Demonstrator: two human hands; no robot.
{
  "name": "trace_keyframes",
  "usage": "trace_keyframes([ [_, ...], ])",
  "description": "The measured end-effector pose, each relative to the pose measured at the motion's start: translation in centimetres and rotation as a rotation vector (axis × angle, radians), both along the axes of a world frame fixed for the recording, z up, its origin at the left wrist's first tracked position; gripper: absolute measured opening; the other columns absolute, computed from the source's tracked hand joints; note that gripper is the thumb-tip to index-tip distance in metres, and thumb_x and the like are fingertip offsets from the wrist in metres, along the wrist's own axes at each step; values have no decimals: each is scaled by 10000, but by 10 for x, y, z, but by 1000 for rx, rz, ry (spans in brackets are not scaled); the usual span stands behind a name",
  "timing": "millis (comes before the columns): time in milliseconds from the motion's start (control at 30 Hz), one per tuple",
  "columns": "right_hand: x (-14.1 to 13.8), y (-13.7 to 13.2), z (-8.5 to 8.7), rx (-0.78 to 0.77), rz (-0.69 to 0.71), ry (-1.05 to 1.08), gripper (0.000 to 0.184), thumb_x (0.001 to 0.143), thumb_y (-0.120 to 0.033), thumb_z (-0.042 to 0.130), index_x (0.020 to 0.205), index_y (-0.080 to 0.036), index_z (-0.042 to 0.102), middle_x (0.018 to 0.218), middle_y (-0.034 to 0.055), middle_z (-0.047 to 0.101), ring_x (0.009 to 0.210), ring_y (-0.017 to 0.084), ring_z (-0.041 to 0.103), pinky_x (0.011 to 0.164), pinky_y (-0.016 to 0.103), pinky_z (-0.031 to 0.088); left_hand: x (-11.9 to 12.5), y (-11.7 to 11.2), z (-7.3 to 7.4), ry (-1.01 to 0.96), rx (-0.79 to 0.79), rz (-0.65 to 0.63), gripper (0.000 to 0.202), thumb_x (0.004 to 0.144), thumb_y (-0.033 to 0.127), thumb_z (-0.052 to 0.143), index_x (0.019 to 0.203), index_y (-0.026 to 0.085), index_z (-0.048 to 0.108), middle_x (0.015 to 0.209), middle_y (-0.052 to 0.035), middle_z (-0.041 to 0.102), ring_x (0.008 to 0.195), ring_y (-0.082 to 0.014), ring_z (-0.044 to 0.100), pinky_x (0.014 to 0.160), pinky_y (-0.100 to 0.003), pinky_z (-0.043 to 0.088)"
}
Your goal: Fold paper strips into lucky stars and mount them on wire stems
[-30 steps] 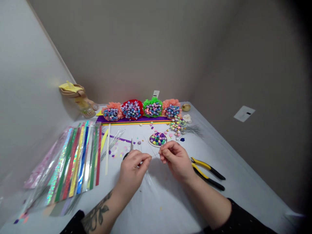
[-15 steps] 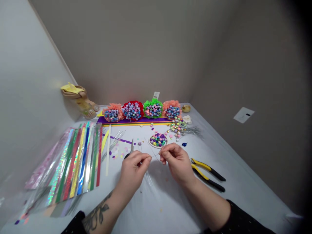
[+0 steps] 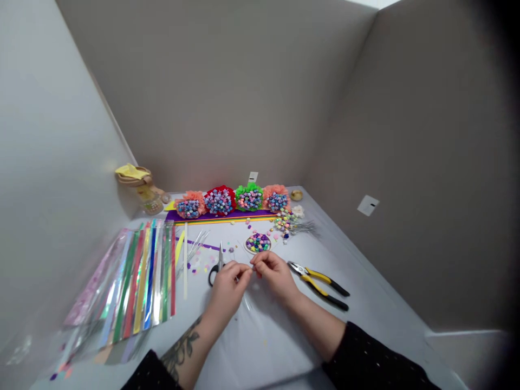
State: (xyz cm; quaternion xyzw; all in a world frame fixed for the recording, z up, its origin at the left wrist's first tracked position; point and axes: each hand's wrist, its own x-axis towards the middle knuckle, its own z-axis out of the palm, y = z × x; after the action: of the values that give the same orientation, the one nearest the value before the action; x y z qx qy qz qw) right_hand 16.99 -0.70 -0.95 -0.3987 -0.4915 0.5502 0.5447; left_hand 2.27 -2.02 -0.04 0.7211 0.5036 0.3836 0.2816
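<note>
My left hand (image 3: 228, 284) and my right hand (image 3: 273, 272) meet above the middle of the grey table (image 3: 365, 303), fingertips pinched together. Between them runs a thin silvery wire (image 3: 251, 267), held by both. What sits at its end is too small to make out. Black-handled scissors (image 3: 216, 267) lie just beyond my left hand. A small round dish of coloured paper stars (image 3: 257, 242) stands right behind my hands. Yellow-handled pliers (image 3: 320, 279) lie to the right of my right hand.
Several shiny coloured paper strips in clear sleeves (image 3: 134, 279) fan out at the left. Along the back wall stand several paper-flower bouquets (image 3: 233, 199) on a purple sheet. Loose stars and wire stems (image 3: 290, 225) lie at the back right. A yellow-topped holder (image 3: 140, 187) leans at the back left.
The view has tilted up and pulled back, so everything sits lower and smaller. My hands have drawn closer together on the wire. The scissor handles now show beyond my left hand.
</note>
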Motion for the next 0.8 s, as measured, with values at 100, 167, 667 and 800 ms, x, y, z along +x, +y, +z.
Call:
trace_keyframes([
  [100, 20, 2, 16, 50, -53, -89, 172, 810, -353, 587, 765, -188, 570, 729, 18, 637, 618, 129, 549, 568, 241, 438, -2, -1, -1, 36, 28, -48, 205, 866, 219, 471, 804, 175, 661, 760, -37, 631, 720, -148, 580, 645, -255, 445],
  [167, 48, 12, 33, 153, -158, -385, 171, 843, -349, 523, 793, -191, 564, 730, 32, 647, 660, 157, 570, 594, 259, 443, -3, -3, 1, 93, 76, -87, 200, 866, 210, 475, 803, 183, 663, 765, -39, 635, 755, -158, 587, 686, -270, 451],
  [667, 129, 108, 63, 93, -285, -1735, 200, 762, -66, 552, 891, -101, 700, 1010, 181, 665, 984, 265, 545, 756, 318, 402, -16, 0, 9, 316, 172, -125, 203, 849, 159, 491, 795, 185, 685, 789, -52, 660, 800, -178, 604, 738, -279, 451],
  [800, 137, 100, 121, 201, -401, -1638, 251, 851, -138, 478, 993, -98, 680, 1104, 166, 636, 1040, 257, 544, 838, 348, 403, -19, 4, 7, 322, 154, -102, 199, 849, 166, 493, 804, 178, 686, 806, -57, 664, 806, -180, 609, 745, -282, 453],
])
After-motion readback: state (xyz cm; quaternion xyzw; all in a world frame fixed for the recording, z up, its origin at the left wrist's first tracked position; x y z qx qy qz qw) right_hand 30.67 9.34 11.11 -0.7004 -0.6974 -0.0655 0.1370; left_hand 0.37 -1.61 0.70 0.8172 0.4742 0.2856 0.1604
